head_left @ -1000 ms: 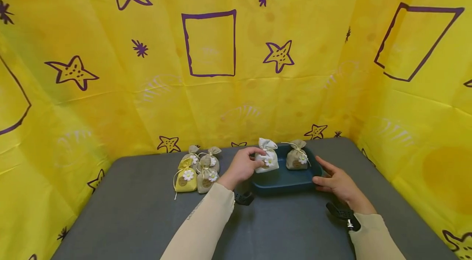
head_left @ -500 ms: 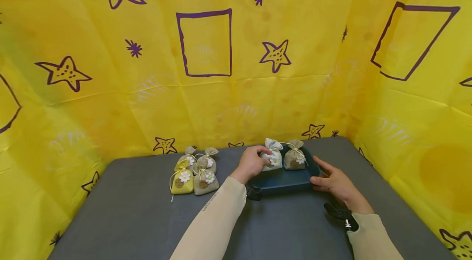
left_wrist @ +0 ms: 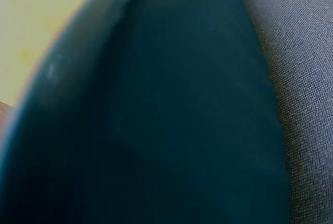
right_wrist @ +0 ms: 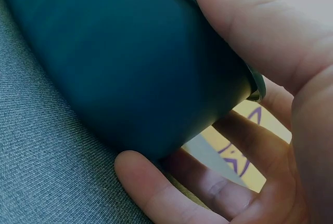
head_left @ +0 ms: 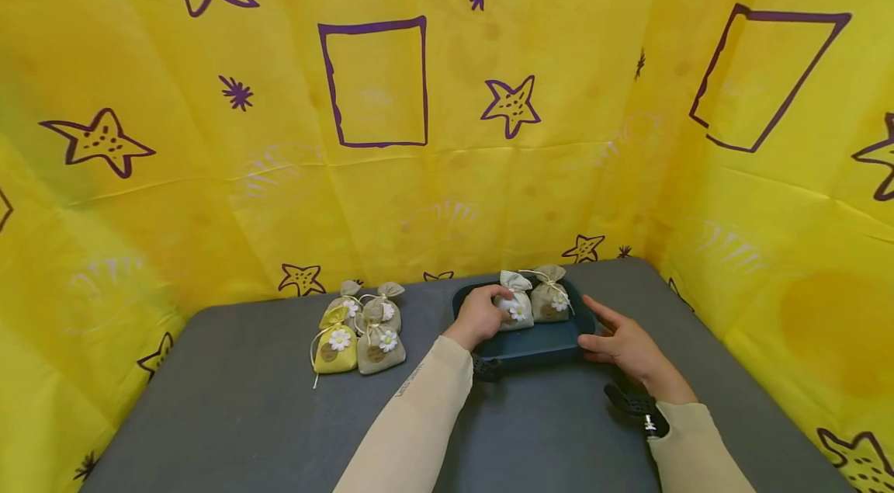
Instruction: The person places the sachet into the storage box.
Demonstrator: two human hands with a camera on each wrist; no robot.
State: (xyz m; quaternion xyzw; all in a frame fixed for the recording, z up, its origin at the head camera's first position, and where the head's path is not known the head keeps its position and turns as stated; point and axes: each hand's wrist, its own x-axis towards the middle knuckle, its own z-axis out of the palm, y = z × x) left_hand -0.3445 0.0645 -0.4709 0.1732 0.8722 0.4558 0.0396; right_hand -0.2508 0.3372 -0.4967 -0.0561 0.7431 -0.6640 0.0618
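Observation:
In the head view my left hand (head_left: 479, 317) holds a small white drawstring pouch (head_left: 518, 310) with a daisy on it, by its left side. This pouch stands in a dark blue tray (head_left: 538, 342), beside a beige drawstring pouch (head_left: 552, 299). My right hand (head_left: 621, 345) holds the tray's right end. Up close in the right wrist view, the right thumb (right_wrist: 234, 21) lies at the rim and the fingers reach around the outer wall and low near the base. The left wrist view is filled by the tray wall (left_wrist: 192, 99); the left fingers are mostly hidden there.
Left of the tray, a yellow pouch (head_left: 336, 345) and a beige pouch (head_left: 380, 345) stand in front of two more beige ones on the grey table (head_left: 265, 415). A yellow patterned curtain (head_left: 377, 198) rises behind the table and along its sides.
My left hand has moved the white pouch right and down into the tray, close beside the beige pouch. The right hand stays at the tray's end. The head view has shifted slightly.

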